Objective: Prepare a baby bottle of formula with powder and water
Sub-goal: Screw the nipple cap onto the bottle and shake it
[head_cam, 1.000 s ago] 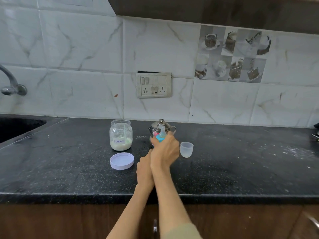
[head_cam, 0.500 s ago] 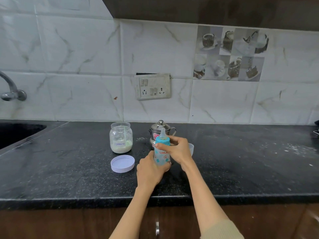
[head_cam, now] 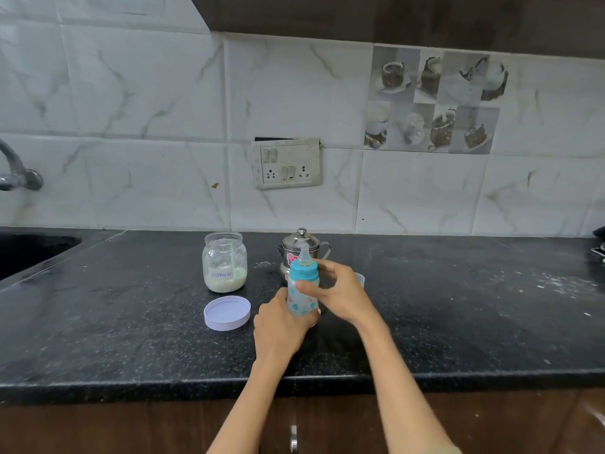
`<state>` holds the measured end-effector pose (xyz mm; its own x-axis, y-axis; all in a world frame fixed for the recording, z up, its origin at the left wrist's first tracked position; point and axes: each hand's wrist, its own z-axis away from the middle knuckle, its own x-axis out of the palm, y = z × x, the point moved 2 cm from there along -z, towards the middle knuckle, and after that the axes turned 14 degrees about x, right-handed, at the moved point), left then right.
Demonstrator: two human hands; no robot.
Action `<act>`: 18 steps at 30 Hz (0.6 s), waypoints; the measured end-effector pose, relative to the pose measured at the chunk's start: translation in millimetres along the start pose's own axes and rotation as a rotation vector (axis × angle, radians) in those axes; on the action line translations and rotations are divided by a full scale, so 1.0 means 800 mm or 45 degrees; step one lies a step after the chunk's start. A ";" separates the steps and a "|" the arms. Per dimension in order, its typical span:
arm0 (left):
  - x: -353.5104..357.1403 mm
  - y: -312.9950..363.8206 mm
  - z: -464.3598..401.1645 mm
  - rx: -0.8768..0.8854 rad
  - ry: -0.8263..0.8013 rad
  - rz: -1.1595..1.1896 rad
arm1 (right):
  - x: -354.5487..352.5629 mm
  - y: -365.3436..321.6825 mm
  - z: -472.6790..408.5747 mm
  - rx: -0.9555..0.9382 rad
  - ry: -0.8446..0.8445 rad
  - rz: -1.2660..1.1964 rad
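Bottle (head_cam: 302, 291) stands upright over the counter (head_cam: 131, 339), just in front of the steel pot (head_cam: 299, 249), teat and blue collar already on. My left hand (head_cam: 281, 326) wraps its lower body; my right hand (head_cam: 337, 294) curls round the upper part just under the collar, thumb on the front. I judge the collar may not be fully tight: shaking now could leak, and a hard squeeze could tilt it. The open jar (head_cam: 225, 262), its lid (head_cam: 227, 313) lying beside it, could be knocked. The jar's label reads "Formula". Print on the bottle and the pot's red sticker are too blurred to read.
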<state>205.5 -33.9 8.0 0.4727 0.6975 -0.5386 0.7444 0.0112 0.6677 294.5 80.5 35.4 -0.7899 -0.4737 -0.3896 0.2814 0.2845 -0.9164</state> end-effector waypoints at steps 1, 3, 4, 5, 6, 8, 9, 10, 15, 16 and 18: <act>0.000 -0.001 0.000 -0.003 -0.003 -0.007 | -0.010 -0.003 0.007 -0.012 -0.030 -0.016; 0.000 0.000 0.000 -0.009 -0.007 0.003 | -0.034 0.006 0.012 -0.021 0.107 -0.103; -0.001 0.000 0.001 -0.009 -0.009 0.013 | -0.044 0.013 0.010 -0.004 0.267 -0.125; -0.001 0.000 0.001 -0.007 -0.010 0.019 | -0.052 0.020 0.007 0.044 0.415 -0.098; -0.001 0.001 0.001 -0.004 -0.014 0.022 | -0.055 0.028 0.002 0.109 0.516 -0.019; -0.001 0.001 0.002 -0.002 -0.024 0.026 | -0.054 0.043 -0.007 0.243 0.510 0.166; -0.001 0.001 0.002 0.000 -0.027 0.028 | -0.052 0.050 -0.012 0.294 0.475 0.213; 0.000 0.000 0.002 0.001 -0.027 0.028 | -0.049 0.055 -0.017 0.334 0.456 0.222; 0.000 0.000 0.002 -0.002 -0.031 0.027 | -0.050 0.051 -0.023 0.293 0.511 0.111; -0.001 0.001 0.002 -0.006 -0.032 0.030 | -0.053 0.039 -0.020 0.228 0.491 0.054; -0.002 0.001 0.003 -0.007 -0.030 0.036 | -0.065 0.002 -0.013 0.074 0.406 0.046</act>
<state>206.5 -36.5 8.3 0.5044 0.6803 -0.5318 0.7280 -0.0040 0.6855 330.3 114.0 54.8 -0.9072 -0.1767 -0.3818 0.3354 0.2441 -0.9099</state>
